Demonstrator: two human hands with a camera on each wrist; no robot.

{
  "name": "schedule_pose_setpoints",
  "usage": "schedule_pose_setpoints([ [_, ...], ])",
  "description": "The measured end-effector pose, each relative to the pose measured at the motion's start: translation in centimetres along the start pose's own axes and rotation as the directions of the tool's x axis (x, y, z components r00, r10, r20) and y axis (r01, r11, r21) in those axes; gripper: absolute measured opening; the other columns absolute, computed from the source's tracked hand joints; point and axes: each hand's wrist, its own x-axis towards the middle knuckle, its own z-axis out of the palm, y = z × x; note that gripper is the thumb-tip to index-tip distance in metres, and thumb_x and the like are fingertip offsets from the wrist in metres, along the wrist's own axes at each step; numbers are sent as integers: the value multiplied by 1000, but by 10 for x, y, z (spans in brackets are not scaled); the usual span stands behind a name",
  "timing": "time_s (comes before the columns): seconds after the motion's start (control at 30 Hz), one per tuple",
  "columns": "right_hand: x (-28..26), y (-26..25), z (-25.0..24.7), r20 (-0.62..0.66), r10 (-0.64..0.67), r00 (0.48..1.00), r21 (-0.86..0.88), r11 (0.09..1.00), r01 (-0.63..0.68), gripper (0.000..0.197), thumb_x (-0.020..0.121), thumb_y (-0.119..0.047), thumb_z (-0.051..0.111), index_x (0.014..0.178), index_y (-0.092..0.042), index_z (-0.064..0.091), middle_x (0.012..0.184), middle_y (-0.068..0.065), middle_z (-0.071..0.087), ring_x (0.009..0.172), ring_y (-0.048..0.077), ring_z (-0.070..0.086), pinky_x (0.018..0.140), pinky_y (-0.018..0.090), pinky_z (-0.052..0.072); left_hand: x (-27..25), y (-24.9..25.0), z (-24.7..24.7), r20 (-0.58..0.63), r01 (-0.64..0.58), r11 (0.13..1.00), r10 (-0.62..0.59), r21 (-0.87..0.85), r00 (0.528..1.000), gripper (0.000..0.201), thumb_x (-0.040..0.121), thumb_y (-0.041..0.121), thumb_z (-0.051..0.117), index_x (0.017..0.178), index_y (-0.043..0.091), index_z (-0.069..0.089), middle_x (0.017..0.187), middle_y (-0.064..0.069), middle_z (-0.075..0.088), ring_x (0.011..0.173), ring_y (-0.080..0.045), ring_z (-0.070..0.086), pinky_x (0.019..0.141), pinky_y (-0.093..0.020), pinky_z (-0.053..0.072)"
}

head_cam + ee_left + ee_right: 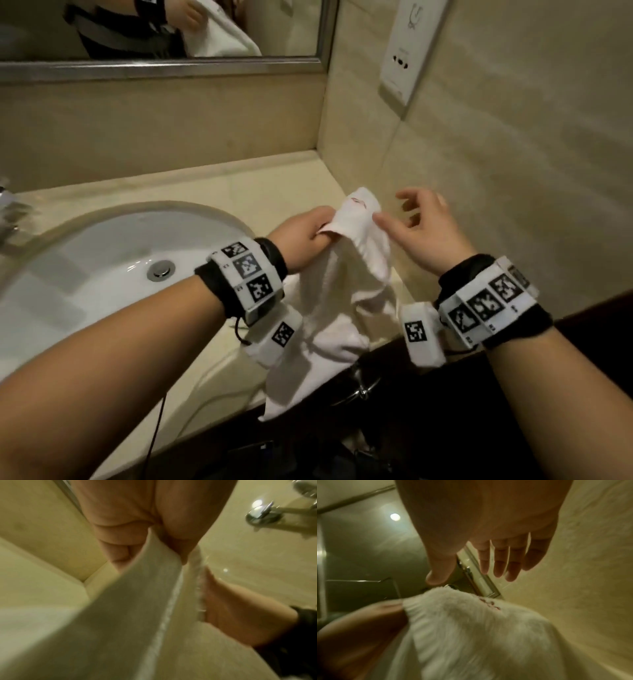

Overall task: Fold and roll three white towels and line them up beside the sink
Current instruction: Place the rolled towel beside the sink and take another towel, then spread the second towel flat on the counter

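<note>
A white towel (346, 284) with a small red mark near its top hangs from my left hand (308, 240), which grips its upper edge above the counter right of the sink. The cloth (130, 601) runs out from between the curled left fingers (118, 547). The towel's lower end drapes over the counter's front edge. My right hand (421, 229) hovers just right of the towel's top with fingers spread and relaxed, its thumb (440, 574) close above the cloth (471, 628), holding nothing. Only this one towel shows.
A white oval sink (102, 267) with a metal drain (161, 270) lies at left, a chrome tap (7, 205) at the far left edge. The beige counter (274, 185) meets tiled walls behind and right. A mirror (164, 31) hangs above, a white socket panel (407, 51) on the right wall.
</note>
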Motion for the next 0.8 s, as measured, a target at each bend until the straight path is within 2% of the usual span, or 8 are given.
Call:
schedule_pose_setpoints([
  [0.07,-16,-11,10,128,-119,985,-55,990,127,76,64,-62,62,126,-24,40,111,-5,41,93,9,48,82,26,42,1,17,-19,-26,-55,997,56,56,998,20,92,14,45,106,5,55,106,-14,60,93,-23,53,66,-24,28],
  [0.13,-21,-20,27,165,-123,979,-62,989,135,60,74,-41,66,124,-21,41,113,2,51,99,19,53,85,35,46,3,30,-33,-34,-80,985,87,153,996,22,90,14,47,107,3,55,107,-15,60,96,-25,55,73,-27,33],
  [0.33,-12,-37,39,57,-77,995,-32,996,79,20,83,-14,47,102,-12,53,100,13,62,94,32,56,71,30,38,-4,37,-65,-126,48,956,-12,288,992,31,81,28,63,109,14,58,91,1,55,81,-16,49,59,-17,27],
  [0.43,1,-44,13,-76,-97,992,77,992,103,23,86,-12,41,104,-9,55,97,13,59,85,24,51,69,28,33,-13,18,-68,42,76,839,-117,538,992,31,81,26,64,108,12,58,99,-8,60,91,-27,55,68,-24,32],
  [0.5,8,-48,-4,-108,-167,980,78,981,176,19,87,-15,41,100,-15,55,88,6,56,80,20,48,67,26,30,-20,-5,-74,21,138,787,-188,601,982,23,86,23,56,102,7,61,108,-16,62,102,-31,56,78,-30,40],
  [0.63,11,-46,-13,99,-323,941,-248,908,338,15,79,-22,57,93,-23,50,81,0,56,74,23,53,62,29,37,-40,-43,-101,-241,328,898,-263,292,934,21,87,3,48,102,3,63,108,-19,63,103,-31,57,80,-30,40],
  [0.7,15,-34,-9,227,-229,947,-479,820,313,20,78,-20,58,97,-20,51,92,5,57,83,27,56,66,30,40,-47,-53,-119,-333,362,899,-273,246,903,22,85,1,49,100,5,64,104,-20,64,98,-31,57,75,-30,38],
  [0.8,25,-12,-7,186,-113,976,-659,722,210,17,81,-15,54,98,-16,56,102,9,59,92,30,58,67,30,38,-55,-60,-145,-355,336,883,-215,327,910,16,82,2,53,94,4,64,94,-20,63,88,-31,57,72,-33,38],
])
